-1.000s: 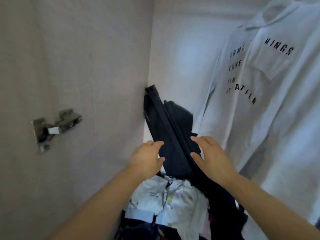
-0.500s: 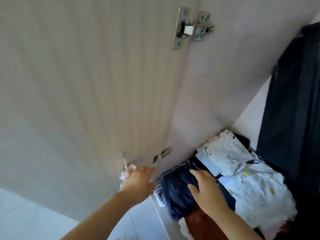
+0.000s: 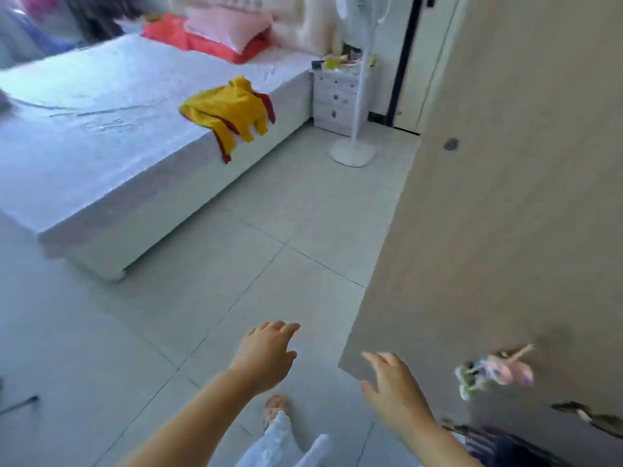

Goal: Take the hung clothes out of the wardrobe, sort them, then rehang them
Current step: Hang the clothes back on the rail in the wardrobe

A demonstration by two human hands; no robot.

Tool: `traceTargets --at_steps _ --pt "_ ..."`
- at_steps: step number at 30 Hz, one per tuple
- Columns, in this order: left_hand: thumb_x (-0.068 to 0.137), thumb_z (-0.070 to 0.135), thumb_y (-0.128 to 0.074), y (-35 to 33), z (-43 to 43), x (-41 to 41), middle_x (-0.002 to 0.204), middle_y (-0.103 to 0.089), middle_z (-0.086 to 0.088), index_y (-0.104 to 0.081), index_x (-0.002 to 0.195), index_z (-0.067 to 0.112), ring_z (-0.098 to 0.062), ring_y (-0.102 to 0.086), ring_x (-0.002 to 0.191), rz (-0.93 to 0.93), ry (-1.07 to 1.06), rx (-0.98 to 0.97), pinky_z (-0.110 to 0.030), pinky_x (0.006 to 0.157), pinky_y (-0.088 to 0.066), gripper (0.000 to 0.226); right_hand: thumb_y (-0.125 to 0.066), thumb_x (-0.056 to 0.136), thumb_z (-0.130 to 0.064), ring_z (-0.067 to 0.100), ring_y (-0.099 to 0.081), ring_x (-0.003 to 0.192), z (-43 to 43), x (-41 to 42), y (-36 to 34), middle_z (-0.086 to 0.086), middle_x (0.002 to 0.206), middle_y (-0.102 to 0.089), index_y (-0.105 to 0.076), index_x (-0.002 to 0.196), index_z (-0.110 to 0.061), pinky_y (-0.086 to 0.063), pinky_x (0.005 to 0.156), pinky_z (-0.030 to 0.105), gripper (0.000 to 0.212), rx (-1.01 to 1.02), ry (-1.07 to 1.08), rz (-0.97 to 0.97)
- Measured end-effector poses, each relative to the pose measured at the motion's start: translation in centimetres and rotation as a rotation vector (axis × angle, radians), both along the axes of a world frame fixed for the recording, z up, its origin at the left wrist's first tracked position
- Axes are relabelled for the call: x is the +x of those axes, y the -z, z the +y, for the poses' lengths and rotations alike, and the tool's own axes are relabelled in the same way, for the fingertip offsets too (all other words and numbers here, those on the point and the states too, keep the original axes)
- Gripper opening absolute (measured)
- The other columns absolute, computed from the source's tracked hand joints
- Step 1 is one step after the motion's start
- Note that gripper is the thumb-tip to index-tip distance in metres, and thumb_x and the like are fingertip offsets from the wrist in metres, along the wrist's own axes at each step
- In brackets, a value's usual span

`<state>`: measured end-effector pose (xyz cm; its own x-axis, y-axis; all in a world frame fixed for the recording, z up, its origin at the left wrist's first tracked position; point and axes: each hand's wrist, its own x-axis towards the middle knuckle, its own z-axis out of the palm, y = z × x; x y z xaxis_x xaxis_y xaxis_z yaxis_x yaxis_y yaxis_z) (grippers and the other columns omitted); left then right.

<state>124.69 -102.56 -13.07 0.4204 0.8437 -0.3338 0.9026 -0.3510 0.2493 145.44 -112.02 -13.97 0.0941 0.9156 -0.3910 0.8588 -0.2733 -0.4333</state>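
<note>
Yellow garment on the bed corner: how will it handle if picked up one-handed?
Probably floppy: the yellow garment lies crumpled, with a sleeve drooping over the edge of the bed. Likely light, as it looks like thin cloth. A pinch at one spot would likely leave the rest hanging.

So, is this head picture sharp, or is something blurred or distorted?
Head view: motion blur smears the pink charm on the wardrobe door and the pillows at the top; the yellow garment on the bed is readable; the wide lens bends the door's edge; light is soft, without glare.
</note>
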Motion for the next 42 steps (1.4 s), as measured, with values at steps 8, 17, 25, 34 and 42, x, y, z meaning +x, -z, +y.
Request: traceTargets --at_steps 8,17,25,34,42 --pt "0.094 0.035 -0.045 0.0 6.0 -10.9 0.144 -0.038 0.004 -0.028 0.142 0.028 -0.019 -0.036 0.13 -0.058 -0.322 0.014 -0.034 0.104 -0.03 0.052 -0.047 0.093 -0.029 0.018 -0.039 0.125 13.7 -8.8 -0.9 0.0 0.134 -0.04 -0.037 0.138 -0.024 -0.034 0.1 0.027 0.046 0.04 -0.258 -0.021" --pt "0.094 0.035 -0.044 -0.5 19.5 -21.6 0.143 -0.038 0.003 -0.028 0.142 0.027 -0.019 -0.034 0.131 -0.09 -0.421 0.019 -0.031 0.105 -0.028 0.051 -0.045 0.095 -0.031 0.016 -0.037 0.128 29.3 -17.7 -1.4 -0.002 0.137 -0.038 -0.035 0.14 -0.023 -0.032 0.101 0.025 0.047 0.06 -0.317 -0.052" --pt "0.095 0.035 -0.044 -0.3 31.5 -25.4 0.143 -0.037 0.004 -0.028 0.143 0.028 -0.018 -0.037 0.129 -0.112 -0.465 0.011 -0.03 0.104 -0.03 0.051 -0.047 0.094 -0.03 0.016 -0.038 0.127 42.2 -20.7 -1.9 0.0 0.137 -0.04 -0.034 0.141 -0.021 -0.032 0.103 0.024 0.049 0.082 -0.321 -0.088" --pt "0.095 0.035 -0.044 -0.1 50.2 -26.1 0.145 -0.034 0.005 -0.027 0.142 0.028 -0.018 -0.038 0.128 -0.076 -0.535 0.002 -0.029 0.102 -0.031 0.051 -0.046 0.094 -0.031 0.018 -0.039 0.125 62.6 -21.8 -0.9 0.001 0.136 -0.038 -0.034 0.14 -0.022 -0.032 0.101 0.024 0.048 0.088 -0.393 -0.088" --pt "0.094 0.035 -0.044 -1.6 66.9 -25.4 0.143 -0.035 0.005 -0.029 0.141 0.028 -0.018 -0.039 0.127 -0.086 -0.543 0.005 -0.028 0.102 -0.032 0.05 -0.045 0.095 -0.032 0.019 -0.041 0.122 80.8 -22.5 -1.9 0.0 0.134 -0.04 -0.034 0.14 -0.024 -0.033 0.1 0.026 0.047 0.073 -0.437 -0.101"
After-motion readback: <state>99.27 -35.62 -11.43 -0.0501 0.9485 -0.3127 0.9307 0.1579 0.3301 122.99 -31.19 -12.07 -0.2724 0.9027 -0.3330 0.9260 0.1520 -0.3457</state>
